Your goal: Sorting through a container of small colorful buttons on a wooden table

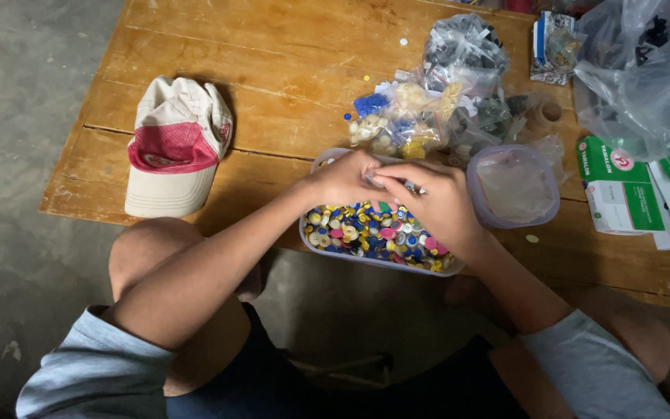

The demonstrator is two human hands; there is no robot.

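Your left hand (343,180) and right hand (436,203) meet just above the clear tub (316,163), fingertips pinched together on something small between them; it is too tiny and too hidden by your fingers to tell exactly what it is, though it looks like one of the little pieces (374,231) from the tub below. Those pieces fill the tub: small round caps or buttons in blue, yellow, pink and white. They look light, hard and smooth, so judge them likely to slip; a fingertip pinch across the rim seems the surest hold.

Just right of your right hand the tub's lid (515,186) lies on the tabletop (273,54). Beyond your hands sits a heap of small clear bags (428,109) holding more sorted pieces. Farther right are green and white cartons (622,186) and a large grey plastic bag (645,70). Well to the left, a white and red cap (174,147) rests by the tabletop edge.
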